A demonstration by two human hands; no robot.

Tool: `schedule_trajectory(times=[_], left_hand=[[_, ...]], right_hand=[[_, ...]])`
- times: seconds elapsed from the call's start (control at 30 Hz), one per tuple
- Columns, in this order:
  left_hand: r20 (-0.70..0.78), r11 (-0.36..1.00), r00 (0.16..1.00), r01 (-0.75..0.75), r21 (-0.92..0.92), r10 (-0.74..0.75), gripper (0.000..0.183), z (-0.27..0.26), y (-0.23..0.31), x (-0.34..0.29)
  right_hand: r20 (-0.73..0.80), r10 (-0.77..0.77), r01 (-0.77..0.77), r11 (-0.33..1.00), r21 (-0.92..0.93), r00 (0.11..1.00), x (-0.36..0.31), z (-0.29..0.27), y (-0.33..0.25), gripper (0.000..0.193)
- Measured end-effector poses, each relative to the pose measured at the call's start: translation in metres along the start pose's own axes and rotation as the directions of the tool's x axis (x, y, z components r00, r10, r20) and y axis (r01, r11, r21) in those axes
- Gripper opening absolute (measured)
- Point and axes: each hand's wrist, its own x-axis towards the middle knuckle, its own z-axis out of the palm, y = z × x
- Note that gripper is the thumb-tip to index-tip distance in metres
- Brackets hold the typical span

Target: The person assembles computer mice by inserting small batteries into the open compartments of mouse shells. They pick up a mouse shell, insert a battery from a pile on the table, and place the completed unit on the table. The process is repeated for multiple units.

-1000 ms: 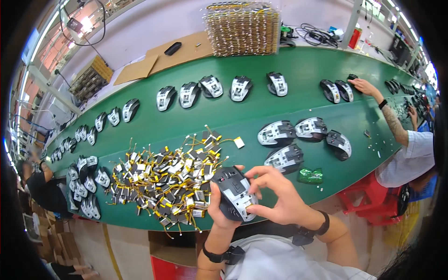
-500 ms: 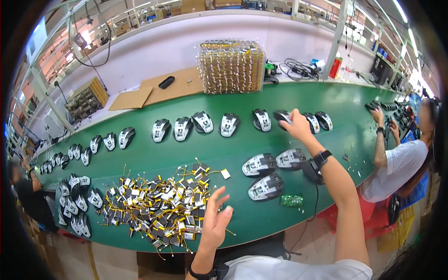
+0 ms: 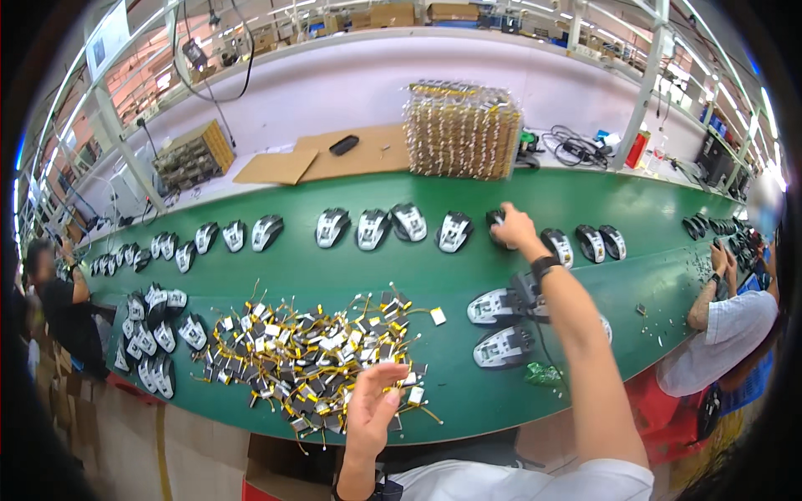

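Note:
My right hand (image 3: 517,228) reaches out over the green bench and closes on a computer mouse (image 3: 498,218) with dark sides; my fingers cover much of it. A half-built mouse (image 3: 455,231), grey-white on top and black round the edge, lies just left of it. To its right stands another such mouse (image 3: 557,248). My left hand (image 3: 373,409) hovers at the near edge, thumb apart from the fingers, holding nothing. Beneath and beyond it spreads a pile of small flat battery packs (image 3: 309,359) with yellow tape and thin leads.
More mice (image 3: 499,346) lie by my right forearm, partly hidden, near a blurred dark object (image 3: 527,292) on a cable and a small green piece (image 3: 545,374). Mice cluster at the left (image 3: 154,338). A wrapped battery stack (image 3: 462,134) stands behind. People work at both sides.
My right hand has let go of one mouse and taken hold of the one left of it. The whole view has shifted, and the dark corded object has moved left relative to the mice.

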Motion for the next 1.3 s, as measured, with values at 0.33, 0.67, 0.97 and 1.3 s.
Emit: schedule_trajectory(times=[0.33, 0.67, 0.97, 1.3], left_hand=[[-0.203, 0.835, 0.959, 0.055, -0.547, -0.196, 0.06, -0.001, -0.03, -0.002], [0.025, 0.745, 0.985, 0.144, -0.652, -0.168, 0.072, -0.01, -0.021, -0.018], [-0.148, 0.789, 0.977, 0.029, -0.613, -0.151, 0.064, -0.008, -0.028, -0.01], [-0.137, 0.841, 0.991, -0.067, -0.537, -0.008, 0.074, 0.026, -0.017, 0.008]], right_hand=[[0.182, -0.885, 0.68, 0.448, 0.58, 0.429, -0.266, -0.025, -0.151, 0.052], [0.224, -0.766, 0.762, 0.636, 0.122, 0.603, -0.172, 0.07, -0.119, 0.011], [0.068, -0.737, 0.549, 0.558, 0.621, 0.672, -0.263, -0.027, -0.123, 0.01], [-0.093, -0.756, 0.715, 0.561, 0.418, 0.648, -0.327, -0.038, -0.115, 0.013]])
